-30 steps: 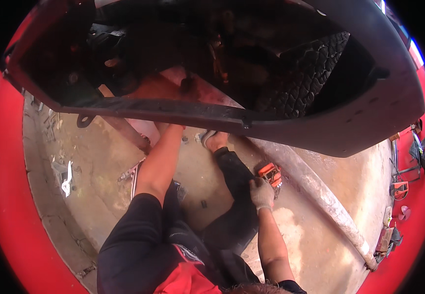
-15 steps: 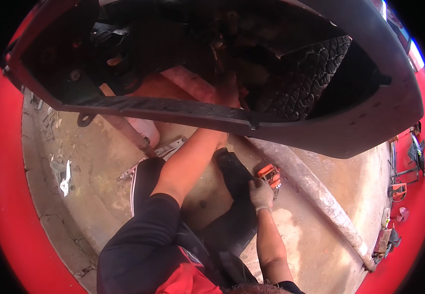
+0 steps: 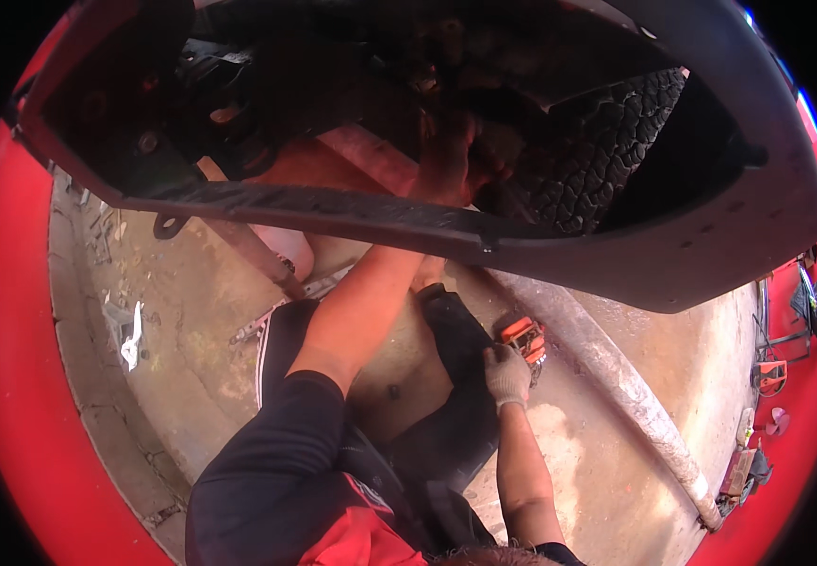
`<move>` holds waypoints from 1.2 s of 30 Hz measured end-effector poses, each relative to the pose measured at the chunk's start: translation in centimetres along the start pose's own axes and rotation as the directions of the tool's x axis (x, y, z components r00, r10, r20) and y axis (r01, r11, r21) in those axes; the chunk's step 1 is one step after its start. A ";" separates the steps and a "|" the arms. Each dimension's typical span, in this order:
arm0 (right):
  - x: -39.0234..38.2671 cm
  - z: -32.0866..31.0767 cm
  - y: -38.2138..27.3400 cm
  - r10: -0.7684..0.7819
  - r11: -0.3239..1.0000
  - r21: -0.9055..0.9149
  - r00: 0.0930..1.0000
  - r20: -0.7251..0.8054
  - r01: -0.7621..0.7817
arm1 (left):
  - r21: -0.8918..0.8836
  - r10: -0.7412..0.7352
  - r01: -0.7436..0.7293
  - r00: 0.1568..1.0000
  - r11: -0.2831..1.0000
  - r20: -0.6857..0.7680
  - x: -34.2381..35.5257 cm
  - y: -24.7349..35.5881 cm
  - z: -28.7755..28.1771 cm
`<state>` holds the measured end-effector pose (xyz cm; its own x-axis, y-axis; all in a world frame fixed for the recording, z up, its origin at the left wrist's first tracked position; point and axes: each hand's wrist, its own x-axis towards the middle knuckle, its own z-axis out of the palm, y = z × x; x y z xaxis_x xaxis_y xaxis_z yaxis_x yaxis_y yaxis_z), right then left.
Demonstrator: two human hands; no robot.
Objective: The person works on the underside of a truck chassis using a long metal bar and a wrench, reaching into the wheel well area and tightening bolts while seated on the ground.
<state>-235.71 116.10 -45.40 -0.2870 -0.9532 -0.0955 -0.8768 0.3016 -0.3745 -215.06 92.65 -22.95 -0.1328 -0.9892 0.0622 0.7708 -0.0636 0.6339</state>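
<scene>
My left arm reaches forward beneath a dark bumper-like vehicle part (image 3: 361, 224). Beyond its lower edge my left hand (image 3: 448, 156) is raised among shadowed parts under the vehicle; its fingers and whatever they touch are too dark to make out. My right hand (image 3: 507, 375), in a pale work glove, is closed beside my bent knee (image 3: 455, 330). An orange-and-metal object (image 3: 523, 337) lies right against its fingers, and I cannot tell whether it is gripped or just behind them.
A treaded tyre (image 3: 606, 151) hangs behind the dark part at the right. One long worn pole (image 3: 606, 363) slants across the concrete floor (image 3: 196, 330). White scrap (image 3: 131, 338) lies at left; an orange tool (image 3: 770, 377) and other items sit along the right edge.
My left hand has moved slightly up and to the right under the vehicle. The view has shifted a little; my right hand stays beside the orange object.
</scene>
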 end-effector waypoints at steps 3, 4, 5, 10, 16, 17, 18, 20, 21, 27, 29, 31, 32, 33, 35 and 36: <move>-0.1 0.1 -0.6 -0.039 0.999 0.000 0.999 -0.014 0.039 | 0.230 -0.028 0.071 0.982 0.971 -0.187 3.2 -2.5 -5.9; 0.0 0.2 -1.0 -0.052 0.998 0.020 0.998 -0.022 0.052 | 0.340 0.002 0.088 0.967 0.936 -0.255 3.6 -2.4 -8.1; -0.2 0.0 -0.6 -0.044 0.999 0.029 0.998 -0.033 0.045 | 0.467 0.025 0.117 0.958 0.877 -0.287 3.8 -2.5 -9.4; -0.3 -0.1 -0.4 -0.007 1.000 0.001 1.000 -0.012 0.007 | 0.884 0.199 0.223 0.924 0.411 -0.326 3.7 1.5 -15.7; -0.1 -0.4 -0.9 -0.057 0.998 0.014 0.998 -0.024 0.057 | 0.998 0.307 0.057 0.951 -0.035 -0.043 1.9 3.4 -18.4; 0.2 -0.5 -1.2 -0.055 0.998 0.001 0.998 0.022 0.055 | 0.992 0.321 -0.013 0.945 -0.124 0.053 1.6 3.5 -19.2; 0.2 -0.5 -1.4 -0.086 0.996 -0.007 0.996 0.026 0.087 | 0.966 0.347 -0.125 0.917 -0.225 0.199 1.1 3.3 -19.8; 0.0 -0.1 -1.7 -0.055 0.997 -0.053 0.998 0.024 0.056 | 0.854 0.393 -0.308 0.786 -0.420 0.477 0.6 2.8 -20.5; 0.0 0.3 -1.6 -0.096 0.993 -0.064 0.995 0.029 0.098 | 0.796 0.405 -0.359 0.715 -0.488 0.570 0.4 2.8 -20.7; -0.2 1.8 -1.2 -0.229 0.969 -0.108 0.972 -0.046 0.223 | 0.760 0.414 -0.264 0.709 -0.595 0.571 -2.8 1.1 -19.2; 0.0 1.2 -0.6 -0.250 0.968 -0.001 0.959 -0.136 0.252 | 0.638 0.499 -0.236 0.450 -0.733 0.740 -5.6 -0.5 -17.5; -0.4 0.6 -3.7 -0.274 0.960 0.037 0.958 -0.083 0.278 | 0.716 0.523 -0.332 0.508 -0.614 0.684 -8.8 -0.9 -18.0; -0.6 0.4 -5.4 -0.263 0.961 0.074 0.964 -0.045 0.266 | 0.799 0.426 -0.359 0.701 -0.482 0.572 -10.1 -1.1 -18.8; -0.6 -0.1 -5.5 -0.259 0.964 0.053 0.965 -0.047 0.261 | 0.899 0.258 -0.175 0.963 0.402 0.072 -11.6 -0.1 -15.6; 0.3 -0.3 -7.4 -0.279 0.866 0.428 0.960 -0.017 0.260 | 0.815 -0.096 0.152 0.988 0.559 -0.118 -16.2 5.4 -12.2; 1.3 0.6 -9.2 -0.365 0.865 0.397 0.928 0.081 0.305 | 0.813 -0.062 0.155 0.987 0.561 -0.145 -16.7 5.9 -13.8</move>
<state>-227.78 112.03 -42.63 0.0848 -0.9960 -0.0269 -0.6933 -0.0396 -0.7195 -199.69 106.93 -30.87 -0.0882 -0.9921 -0.0895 -0.0948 -0.0811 0.9922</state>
